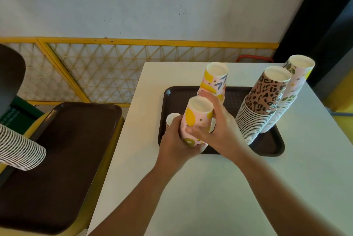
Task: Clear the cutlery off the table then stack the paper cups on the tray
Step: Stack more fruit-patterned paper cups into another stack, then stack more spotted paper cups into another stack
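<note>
Both hands clamp one fruit-print cup (196, 119), inverted, over the tray's (267, 146) front-left part: left hand (176, 140) wraps its lower wall; right hand (215, 129) has its thumb across the print, other fingers curled behind; a small cup (172, 118) peeks just left; a second fruit cup (214, 81) stands behind; two tall stacks (256, 113) fill the tray's right; no cutlery visible. To seat it well, likely keep it plumb, grip lightly, lower squarely.

Plain pale wall (133, 3) w/ yellow lattice panel (114, 67) below, white table (219, 188), dark pillar (315, 25) at right
</note>
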`<state>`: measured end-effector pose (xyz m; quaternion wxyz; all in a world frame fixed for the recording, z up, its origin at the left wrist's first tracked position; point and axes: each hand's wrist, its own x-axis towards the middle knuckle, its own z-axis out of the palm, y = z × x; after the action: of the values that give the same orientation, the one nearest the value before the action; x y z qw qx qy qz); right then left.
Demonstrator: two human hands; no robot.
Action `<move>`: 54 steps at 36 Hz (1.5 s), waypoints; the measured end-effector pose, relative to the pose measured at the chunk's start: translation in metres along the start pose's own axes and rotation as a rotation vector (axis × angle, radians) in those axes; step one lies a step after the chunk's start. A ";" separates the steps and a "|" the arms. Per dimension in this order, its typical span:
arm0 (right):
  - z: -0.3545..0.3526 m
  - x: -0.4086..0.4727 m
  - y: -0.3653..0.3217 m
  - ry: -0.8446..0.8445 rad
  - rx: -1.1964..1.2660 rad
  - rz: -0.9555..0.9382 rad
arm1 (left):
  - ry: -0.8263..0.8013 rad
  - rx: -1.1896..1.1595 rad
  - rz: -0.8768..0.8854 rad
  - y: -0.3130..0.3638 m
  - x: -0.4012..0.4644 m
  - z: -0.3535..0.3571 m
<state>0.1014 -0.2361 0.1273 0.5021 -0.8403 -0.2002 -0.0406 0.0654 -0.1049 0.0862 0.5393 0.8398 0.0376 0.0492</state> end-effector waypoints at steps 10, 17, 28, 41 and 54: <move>-0.035 0.043 -0.034 0.363 0.141 -0.147 | 0.088 -0.153 0.271 0.053 0.041 -0.022; -0.057 0.085 -0.044 0.637 0.100 -0.260 | 0.116 -0.254 0.065 0.083 0.069 -0.015; -0.017 0.099 0.024 0.449 0.019 0.068 | -0.064 -0.399 -0.149 0.054 0.092 0.034; -0.004 0.091 0.043 0.406 0.109 0.056 | 0.025 -0.466 -0.307 0.041 0.091 0.041; -0.002 0.064 0.011 0.652 -0.045 -0.215 | 0.526 -0.110 -0.076 0.007 0.038 -0.002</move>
<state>0.1641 -0.2238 0.1366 0.5140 -0.7681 -0.1157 -0.3640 0.1031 -0.1012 0.0950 0.5572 0.7655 0.2054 0.2476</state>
